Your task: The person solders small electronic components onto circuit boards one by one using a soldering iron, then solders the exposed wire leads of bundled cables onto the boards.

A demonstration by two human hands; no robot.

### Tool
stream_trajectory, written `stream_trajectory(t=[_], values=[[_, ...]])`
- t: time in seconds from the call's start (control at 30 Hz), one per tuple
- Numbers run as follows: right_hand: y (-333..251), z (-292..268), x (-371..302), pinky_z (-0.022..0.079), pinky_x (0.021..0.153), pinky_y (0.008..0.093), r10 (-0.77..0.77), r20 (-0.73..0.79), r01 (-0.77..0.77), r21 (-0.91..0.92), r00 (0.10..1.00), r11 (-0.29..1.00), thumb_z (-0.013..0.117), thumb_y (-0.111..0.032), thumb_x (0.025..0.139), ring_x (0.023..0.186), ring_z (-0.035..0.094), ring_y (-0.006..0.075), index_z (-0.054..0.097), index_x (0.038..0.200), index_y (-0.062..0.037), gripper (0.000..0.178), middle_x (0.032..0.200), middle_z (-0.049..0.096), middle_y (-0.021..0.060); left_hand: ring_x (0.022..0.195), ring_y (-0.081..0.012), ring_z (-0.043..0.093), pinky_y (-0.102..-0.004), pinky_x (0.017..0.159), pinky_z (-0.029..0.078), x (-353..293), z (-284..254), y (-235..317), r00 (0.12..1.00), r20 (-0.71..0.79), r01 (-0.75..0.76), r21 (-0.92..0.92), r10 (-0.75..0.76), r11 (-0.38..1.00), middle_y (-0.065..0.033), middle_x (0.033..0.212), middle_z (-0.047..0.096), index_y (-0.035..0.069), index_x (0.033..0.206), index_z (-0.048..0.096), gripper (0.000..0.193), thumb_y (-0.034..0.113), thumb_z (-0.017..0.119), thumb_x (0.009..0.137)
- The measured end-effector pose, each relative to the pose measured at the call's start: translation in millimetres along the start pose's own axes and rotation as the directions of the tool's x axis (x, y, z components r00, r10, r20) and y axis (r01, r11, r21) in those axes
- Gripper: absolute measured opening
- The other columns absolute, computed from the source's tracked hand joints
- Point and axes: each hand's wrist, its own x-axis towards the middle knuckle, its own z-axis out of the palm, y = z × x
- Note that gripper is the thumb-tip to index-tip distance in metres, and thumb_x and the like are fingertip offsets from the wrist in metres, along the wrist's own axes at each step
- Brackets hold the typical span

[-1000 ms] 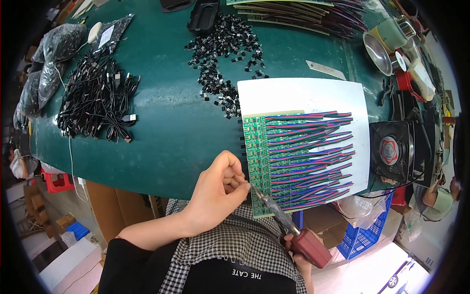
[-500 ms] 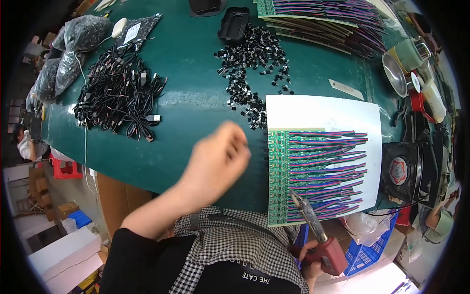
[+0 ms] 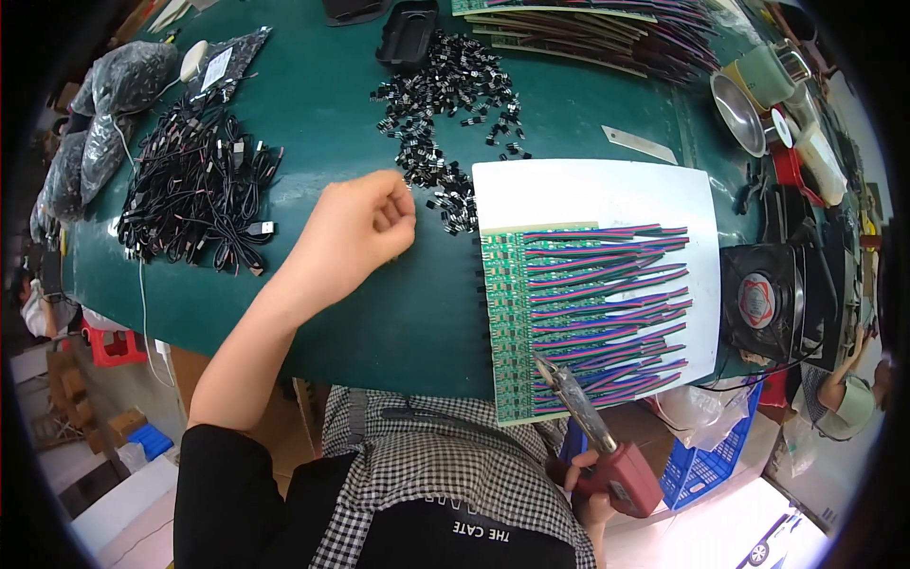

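Observation:
My left hand (image 3: 360, 228) is over the green tabletop, at the near-left edge of a scattered pile of small black components with metal legs (image 3: 441, 90). Its fingers are curled in a pinch; whatever is between the fingertips is too small to make out. Low on the right, my right hand (image 3: 590, 488) grips a soldering gun (image 3: 630, 479) by its red handle. The metal tip points up and left over a panel of green circuit boards (image 3: 512, 322). Rows of red, blue and black wires (image 3: 607, 284) run rightward from the panel, which lies on a white board (image 3: 588, 190).
A heap of black USB cables (image 3: 194, 185) and filled plastic bags (image 3: 123, 81) lie left. Beyond the components sit a black tray (image 3: 408, 36) and stacked wired boards (image 3: 588, 43). Right are a steel blade (image 3: 640, 144), a metal bowl (image 3: 737, 114) and a black fan (image 3: 761, 302).
My left hand has moved away from beside the panel, up and left to the edge of the component pile. The whole view has shifted slightly; the soldering gun stays nearly still over the panel.

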Motion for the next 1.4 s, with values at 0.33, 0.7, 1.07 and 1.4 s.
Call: stream_trajectory(t=[0.33, 0.7, 1.07, 1.4], values=[[-2.2, -1.2, -2.7, 0.048, 0.055, 0.0273, 0.029, 0.011, -0.030, 0.105, 1.000, 0.994, 0.084, -0.044, 0.060, 0.060, 0.059, 0.0186, 0.053, 0.103, 0.0080, 0.075, 0.094, 0.065, 0.0195, 0.068, -0.0114, 0.060, -0.0209, 0.064, 0.050, -90.7, 57.1, 17.9, 0.928, 0.317, 0.361, -0.634, -0.196, 0.684, -0.0084, 0.076, 0.064, -0.005, 0.091, 0.063, 0.007, -0.002, 0.059, 0.085], [0.7, -8.6, -4.4, 0.050, 0.057, 0.0281, 0.095, 0.025, -0.097, 0.111, 0.995, 0.989, 0.085, -0.042, 0.059, 0.061, 0.060, 0.0188, 0.053, 0.100, 0.0101, 0.074, 0.092, 0.065, 0.0202, 0.077, -0.0115, 0.062, -0.0237, 0.072, 0.052, -100.6, 72.5, 24.9, 0.967, 0.197, 0.247, -0.595, -0.159, 0.765, -0.0069, 0.087, 0.062, -0.004, 0.094, 0.061, 0.008, -0.001, 0.058, 0.087], [-4.0, -2.1, 1.0, 0.047, 0.055, 0.0244, 0.055, 0.081, -0.055, 0.006, 0.995, 0.998, 0.081, -0.048, 0.063, 0.060, 0.060, 0.0149, 0.057, 0.096, 0.0089, 0.070, 0.080, 0.065, 0.0129, 0.076, -0.0094, 0.064, -0.0233, 0.070, 0.052, -99.5, 85.1, 33.9, 0.961, 0.185, 0.276, -0.621, -0.205, 0.734, -0.0064, 0.080, 0.065, 0.000, 0.088, 0.051, 0.009, -0.001, 0.059, 0.084], [20.9, -37.5, -7.8, 0.050, 0.061, 0.0289, -0.148, 0.161, 0.210, -0.490, 0.976, 0.846, 0.065, -0.063, 0.072, 0.064, 0.064, 0.0209, 0.064, 0.094, 0.0003, 0.067, 0.075, 0.066, 0.0057, 0.072, -0.0082, 0.061, -0.0232, 0.068, 0.050, -98.4, 91.4, 31.5, 0.978, 0.114, 0.208, -0.573, -0.175, 0.793, -0.0048, 0.076, 0.062, 0.000, 0.088, 0.049, 0.010, -0.002, 0.058, 0.083]])
